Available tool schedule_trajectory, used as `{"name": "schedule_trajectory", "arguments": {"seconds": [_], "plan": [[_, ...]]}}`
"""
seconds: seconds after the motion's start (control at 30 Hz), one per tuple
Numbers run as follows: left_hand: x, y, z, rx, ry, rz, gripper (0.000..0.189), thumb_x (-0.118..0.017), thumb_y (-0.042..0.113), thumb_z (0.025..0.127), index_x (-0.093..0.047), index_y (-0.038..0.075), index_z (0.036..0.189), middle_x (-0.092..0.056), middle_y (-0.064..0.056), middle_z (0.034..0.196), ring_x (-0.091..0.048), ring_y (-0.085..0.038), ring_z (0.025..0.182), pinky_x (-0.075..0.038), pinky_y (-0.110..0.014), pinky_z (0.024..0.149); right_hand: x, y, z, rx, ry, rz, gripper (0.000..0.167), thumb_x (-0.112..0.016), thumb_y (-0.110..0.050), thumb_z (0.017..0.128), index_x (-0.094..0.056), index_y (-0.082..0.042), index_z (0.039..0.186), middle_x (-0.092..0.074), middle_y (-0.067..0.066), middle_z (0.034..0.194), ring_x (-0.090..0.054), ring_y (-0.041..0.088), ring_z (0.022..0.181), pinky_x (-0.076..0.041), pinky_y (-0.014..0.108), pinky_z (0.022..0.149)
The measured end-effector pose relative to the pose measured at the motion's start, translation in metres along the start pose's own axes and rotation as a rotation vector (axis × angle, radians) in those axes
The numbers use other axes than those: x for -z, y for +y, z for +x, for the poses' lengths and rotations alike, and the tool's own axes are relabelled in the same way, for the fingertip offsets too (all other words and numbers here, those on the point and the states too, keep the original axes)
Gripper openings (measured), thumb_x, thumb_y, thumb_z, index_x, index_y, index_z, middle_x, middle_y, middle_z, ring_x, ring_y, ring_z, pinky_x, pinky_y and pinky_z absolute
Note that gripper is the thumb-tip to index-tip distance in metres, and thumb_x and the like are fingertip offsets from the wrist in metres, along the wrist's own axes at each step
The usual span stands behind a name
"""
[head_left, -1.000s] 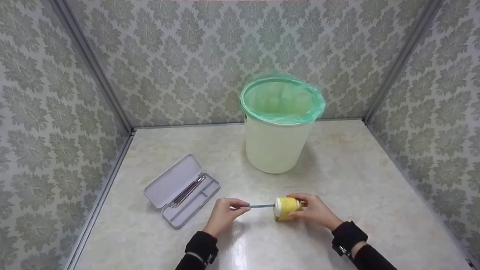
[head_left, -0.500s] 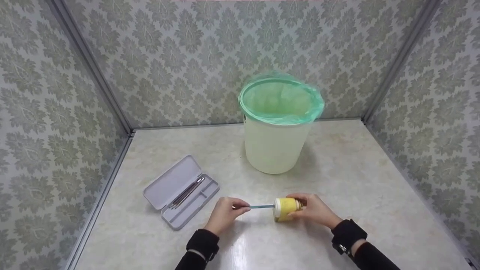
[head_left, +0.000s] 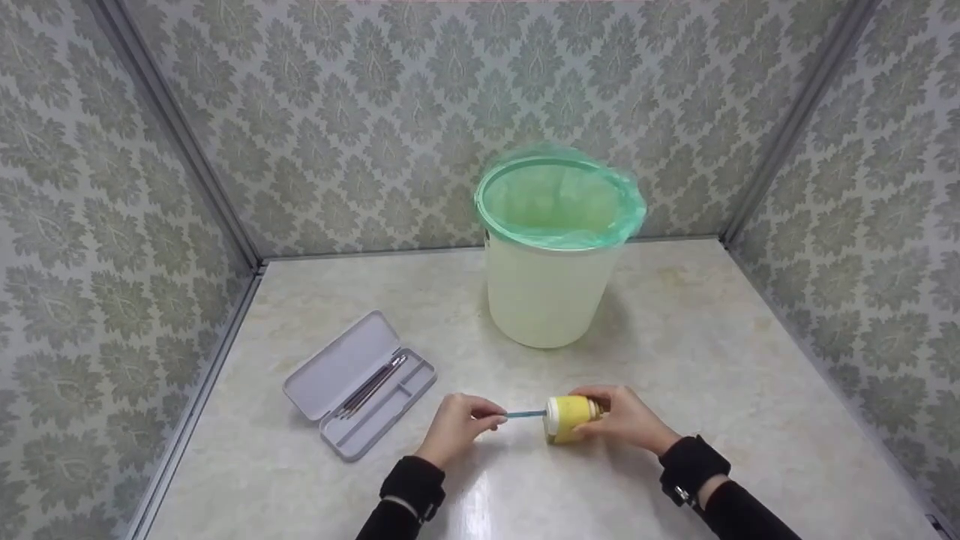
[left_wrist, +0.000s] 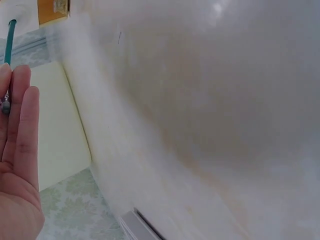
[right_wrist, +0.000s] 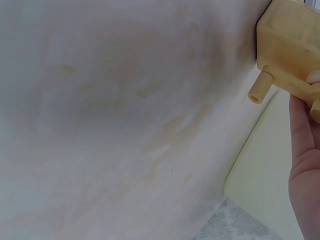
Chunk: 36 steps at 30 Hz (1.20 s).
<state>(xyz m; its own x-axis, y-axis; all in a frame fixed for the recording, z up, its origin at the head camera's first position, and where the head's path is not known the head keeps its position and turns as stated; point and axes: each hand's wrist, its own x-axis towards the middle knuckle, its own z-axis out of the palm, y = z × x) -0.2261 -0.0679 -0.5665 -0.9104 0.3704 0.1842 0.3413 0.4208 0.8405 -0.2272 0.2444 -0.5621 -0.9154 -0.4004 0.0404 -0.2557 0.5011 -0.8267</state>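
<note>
Pencil [head_left: 526,414] is pinched in left grip [head_left: 459,429]; wide-set right grip [head_left: 628,421] clasps yellow sharpener [head_left: 570,418].

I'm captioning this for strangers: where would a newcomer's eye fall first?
Probably on the tall pale plastic bin with a translucent green liner, towards the back. Nearer the viewer, the right hand's grip holds a small boxy yellow plastic device, a slim teal pencil running into it from the left hand's grip. Left of them lies an open oblong grey pencil case.
</note>
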Motion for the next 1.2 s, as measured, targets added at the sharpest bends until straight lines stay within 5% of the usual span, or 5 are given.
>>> {"name": "schedule_trajectory", "arguments": {"seconds": [0.23, 0.73, 0.97, 1.2], "plan": [[-0.011, 0.004, 0.007, 0.006, -0.012, 0.005, 0.010, -0.078, 0.015, 0.088, -0.083, 0.007, 0.093, -0.080, -0.007, 0.080, -0.069, -0.006, 0.068, -0.053, -0.017, 0.064, 0.002, 0.000, 0.000, 0.015, -0.005, -0.012, 0.053, -0.091, -0.022, 0.074, -0.073, -0.009, 0.123, -0.075, 0.012, 0.123, -0.070, 0.019, 0.109, -0.051, 0.020, 0.095], [-0.011, 0.008, 0.009, -0.005, -0.018, 0.002, 0.010, -0.077, 0.013, 0.089, -0.082, 0.006, 0.093, -0.080, -0.009, 0.081, -0.071, -0.010, 0.069, -0.052, -0.016, 0.063, 0.000, -0.003, 0.000, -0.007, 0.009, -0.020, 0.056, -0.091, -0.021, 0.073, -0.072, -0.009, 0.124, -0.075, 0.013, 0.124, -0.069, 0.029, 0.114, -0.055, 0.032, 0.101], [-0.008, 0.007, 0.006, 0.009, -0.046, 0.007, 0.009, -0.076, 0.013, 0.090, -0.082, 0.006, 0.093, -0.080, -0.008, 0.083, -0.066, -0.004, 0.068, -0.052, -0.016, 0.065, -0.002, -0.001, 0.001, 0.012, -0.002, -0.040, 0.056, -0.090, -0.021, 0.075, -0.071, -0.007, 0.126, -0.074, 0.014, 0.125, -0.069, 0.028, 0.113, -0.054, 0.027, 0.100], [-0.009, 0.013, 0.005, 0.038, -0.057, 0.094, 0.009, -0.078, 0.016, 0.090, -0.082, 0.010, 0.094, -0.080, -0.003, 0.090, -0.069, -0.007, 0.082, -0.057, -0.024, 0.078, 0.000, -0.001, -0.002, 0.038, 0.009, -0.061, 0.056, -0.090, -0.022, 0.076, -0.071, -0.006, 0.126, -0.074, 0.014, 0.125, -0.070, 0.027, 0.113, -0.056, 0.033, 0.100]]}}
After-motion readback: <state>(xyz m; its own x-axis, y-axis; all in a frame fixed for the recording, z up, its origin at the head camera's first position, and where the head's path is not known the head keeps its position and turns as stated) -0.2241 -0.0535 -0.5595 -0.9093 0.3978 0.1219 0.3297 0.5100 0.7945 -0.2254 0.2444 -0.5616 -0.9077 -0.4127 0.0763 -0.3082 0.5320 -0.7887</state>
